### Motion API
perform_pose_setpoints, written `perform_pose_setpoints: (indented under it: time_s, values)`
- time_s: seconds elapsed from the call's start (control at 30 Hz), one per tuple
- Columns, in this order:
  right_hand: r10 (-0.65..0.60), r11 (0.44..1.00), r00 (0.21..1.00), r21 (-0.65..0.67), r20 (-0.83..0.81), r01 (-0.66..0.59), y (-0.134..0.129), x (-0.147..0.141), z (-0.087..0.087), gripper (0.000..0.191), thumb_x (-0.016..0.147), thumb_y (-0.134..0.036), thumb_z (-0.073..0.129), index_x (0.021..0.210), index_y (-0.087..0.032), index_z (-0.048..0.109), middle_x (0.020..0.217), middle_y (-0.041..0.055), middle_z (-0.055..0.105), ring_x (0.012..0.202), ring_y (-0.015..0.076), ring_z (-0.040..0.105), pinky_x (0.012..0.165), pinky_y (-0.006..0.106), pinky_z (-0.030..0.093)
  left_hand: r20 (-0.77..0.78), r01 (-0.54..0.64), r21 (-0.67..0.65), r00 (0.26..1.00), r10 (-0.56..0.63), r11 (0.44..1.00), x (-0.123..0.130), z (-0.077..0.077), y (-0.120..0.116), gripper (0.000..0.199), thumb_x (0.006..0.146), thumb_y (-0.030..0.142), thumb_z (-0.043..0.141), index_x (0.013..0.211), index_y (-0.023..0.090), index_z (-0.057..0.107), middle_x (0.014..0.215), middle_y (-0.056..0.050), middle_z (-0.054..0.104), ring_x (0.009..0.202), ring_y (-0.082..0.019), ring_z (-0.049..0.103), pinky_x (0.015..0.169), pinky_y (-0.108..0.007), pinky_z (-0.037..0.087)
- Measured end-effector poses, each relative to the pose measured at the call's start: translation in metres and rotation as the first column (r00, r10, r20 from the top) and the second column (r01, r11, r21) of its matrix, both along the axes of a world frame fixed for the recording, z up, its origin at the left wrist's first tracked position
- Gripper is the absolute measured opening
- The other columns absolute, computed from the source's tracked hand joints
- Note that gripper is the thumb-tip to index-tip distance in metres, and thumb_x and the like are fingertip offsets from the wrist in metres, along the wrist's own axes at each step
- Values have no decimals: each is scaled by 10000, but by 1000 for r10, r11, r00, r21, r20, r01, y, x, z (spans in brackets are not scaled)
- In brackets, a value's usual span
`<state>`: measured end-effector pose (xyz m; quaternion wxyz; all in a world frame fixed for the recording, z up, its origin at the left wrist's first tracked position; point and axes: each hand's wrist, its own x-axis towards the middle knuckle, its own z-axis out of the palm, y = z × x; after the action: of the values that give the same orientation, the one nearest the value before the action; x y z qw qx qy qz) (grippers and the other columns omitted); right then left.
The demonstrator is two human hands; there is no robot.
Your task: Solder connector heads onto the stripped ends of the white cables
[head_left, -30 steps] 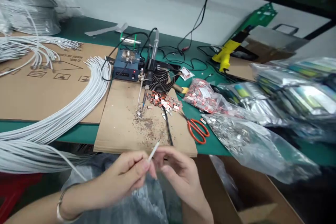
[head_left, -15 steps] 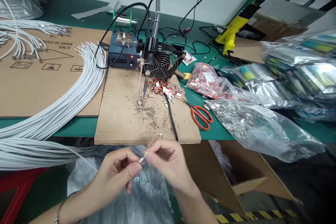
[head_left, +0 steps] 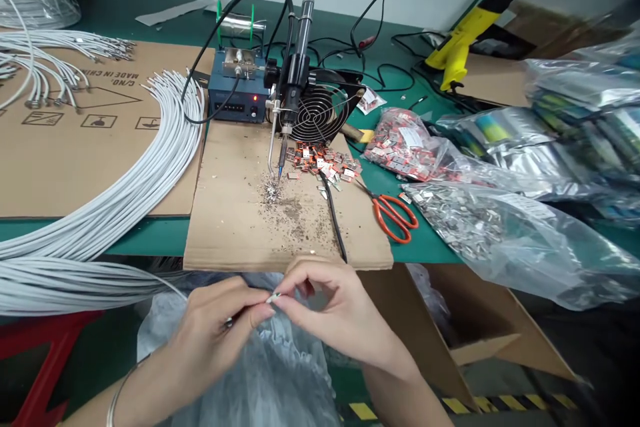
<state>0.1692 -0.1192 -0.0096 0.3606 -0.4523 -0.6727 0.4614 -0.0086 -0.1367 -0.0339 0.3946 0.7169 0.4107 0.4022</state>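
Observation:
My left hand (head_left: 220, 323) pinches the end of a white cable (head_left: 269, 299) just in front of the cardboard's front edge. My right hand (head_left: 333, 310) pinches the same end from the right, and the fingertips of both hands almost meet there. A bit of green shows between them; finer detail is too small to tell. Beyond the hands, a soldering iron (head_left: 297, 73) hangs tip down in a stand over the cardboard sheet (head_left: 220, 213). Small metal connectors with orange parts (head_left: 325, 163) lie in a pile right of its tip.
A bundle of white cables (head_left: 165, 140) curves along the left. A blue soldering station (head_left: 235, 97), a solder spool (head_left: 236, 25) and a black fan (head_left: 320, 113) stand behind. Orange-handled scissors (head_left: 395, 217) and a bag of metal parts (head_left: 460, 220) lie right; an open carton (head_left: 485, 347) stands below.
My right hand has turned, its fingers now stretched further over the cable end. My left fingers have closed in, covering more of the white piece. The view has shifted slightly.

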Motion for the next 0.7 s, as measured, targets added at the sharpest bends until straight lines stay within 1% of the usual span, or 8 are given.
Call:
perform_pose_setpoints:
  time_s: [0.07,0.13,0.23,0.3,0.37,0.47,0.53,0.7]
  values:
    - [-27,999,999,-23,-43,26,-2,-2,-3,134,725,-129,647,603,-150,595,537,-21,542,513,89,466,482,209,361,-9,-10,-14,1000,10,1000,1,0,0,123,811,126,592,828,148,712,543,-3,573,448,-80,520,428,-159,376]
    - [-95,995,991,4,-96,96,-6,-8,-8,184,744,-135,626,577,-157,553,505,-33,501,469,81,431,441,203,343,72,-2,-188,997,16,982,4,1,-1,110,809,157,599,782,148,705,525,3,584,405,-75,525,397,-147,378]
    - [-200,935,974,277,-105,222,-14,-19,-16,174,746,-80,603,600,-165,561,490,-31,499,445,85,420,446,226,344,237,39,-490,967,90,871,9,2,0,105,772,200,639,699,137,680,473,6,603,383,-94,552,407,-156,432]
    - [-225,845,970,476,-97,243,-18,-22,-18,158,736,-32,594,658,-169,600,514,-13,549,458,97,451,482,251,369,314,76,-597,938,146,799,10,4,1,129,741,222,674,649,132,665,442,4,607,389,-107,566,423,-166,456]
    - [-180,823,980,534,-81,195,-19,-19,-17,149,730,-26,615,765,-170,635,588,13,621,504,115,509,527,270,408,378,127,-634,911,163,762,9,5,2,177,725,268,699,623,129,657,434,1,610,384,-110,571,423,-170,462]
    - [-87,925,995,366,-42,96,-14,-8,-9,193,745,-85,661,917,-174,652,680,23,670,593,127,574,574,262,452,437,186,-635,887,150,750,5,7,3,243,733,361,697,653,132,672,479,-1,629,374,-106,576,422,-173,460]
    - [-25,973,999,229,-48,35,-8,-2,-2,162,783,-104,636,922,-179,673,689,18,686,612,120,591,574,241,459,443,215,-628,889,117,748,3,8,4,262,751,390,675,688,136,685,510,-6,640,376,-104,583,416,-169,451]
    - [55,988,997,149,-54,-46,1,0,10,112,780,-102,618,762,-133,724,591,28,662,534,97,536,505,208,411,356,201,-537,934,4,820,3,11,6,344,805,392,613,595,121,644,444,-14,603,366,-109,567,419,-176,433]
